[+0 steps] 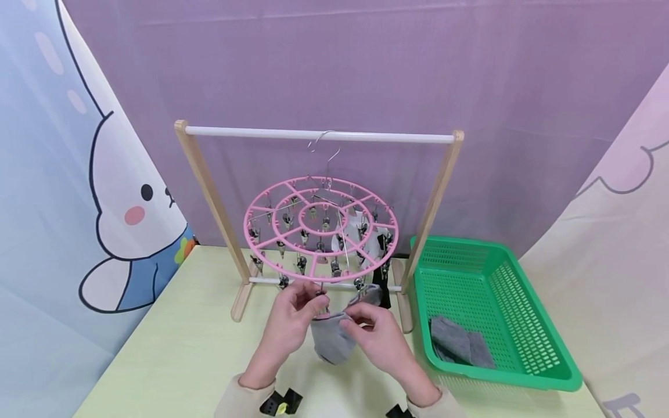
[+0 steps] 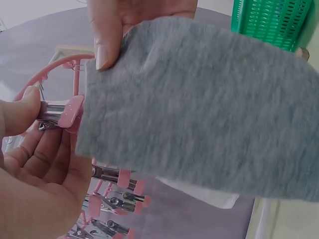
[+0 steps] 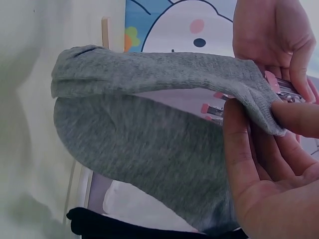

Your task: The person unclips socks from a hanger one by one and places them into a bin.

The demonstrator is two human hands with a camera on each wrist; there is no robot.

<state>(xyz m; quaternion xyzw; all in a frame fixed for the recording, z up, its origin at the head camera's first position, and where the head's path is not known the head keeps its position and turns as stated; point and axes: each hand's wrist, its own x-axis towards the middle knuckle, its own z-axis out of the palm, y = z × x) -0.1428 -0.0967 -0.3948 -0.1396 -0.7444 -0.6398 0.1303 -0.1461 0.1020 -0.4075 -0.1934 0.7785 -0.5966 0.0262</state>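
Note:
A pink round drying hanger [image 1: 313,268] with many metal clips hangs in front of me. My left hand [image 1: 292,316] pinches one clip [image 2: 52,113] by its metal handles, at the near side of the ring. My right hand [image 1: 384,339] pinches the cuff edge of a grey sock [image 1: 331,345] between thumb and fingers. The sock's cuff is right at the clip's pink pads [image 2: 72,112], overlapping them in the left wrist view. Behind it hangs a second grey sock [image 3: 139,134], lower in the right wrist view.
A wooden stand with a white bar [image 1: 251,133] carries the hanger. White socks [image 3: 144,206] and a black sock [image 1: 383,284] hang at its right side. A green basket [image 1: 528,284] stands at right with grey cloth [image 1: 462,342] in it.

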